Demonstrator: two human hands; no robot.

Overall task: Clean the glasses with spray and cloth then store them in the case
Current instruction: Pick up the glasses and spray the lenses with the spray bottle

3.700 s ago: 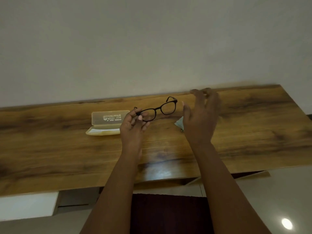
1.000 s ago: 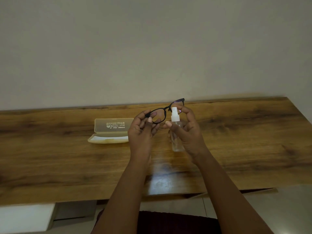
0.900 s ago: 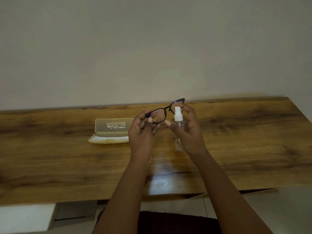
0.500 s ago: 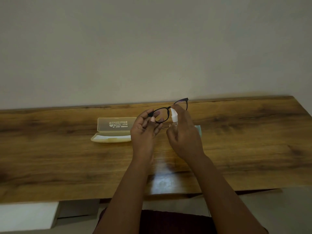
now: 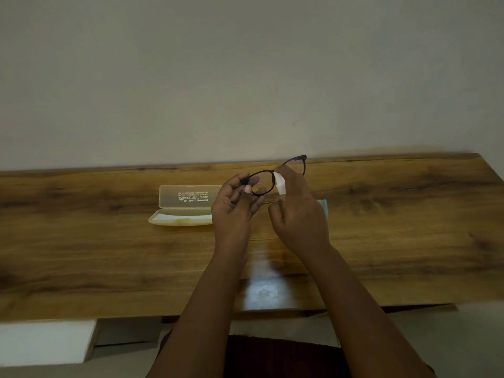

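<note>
Holding black-framed glasses [image 5: 274, 173] by one end, the left hand [image 5: 234, 211] pinches them up over the wooden table [image 5: 81, 255]. Right hand [image 5: 298, 216] just beside it is wrapped around a spray bottle [image 5: 280, 185], white nozzle touching the frame. Open yellowish case [image 5: 185, 205] sits left of the left hand, cloth [image 5: 323, 207] peeks out behind the right.

I've got black-framed glasses [image 5: 268, 179] up off the desk, white-topped spray bottle [image 5: 280, 184] right against them, yellowish case [image 5: 185, 205] lying open left, bluish cloth [image 5: 323, 206] peeking out right.
</note>
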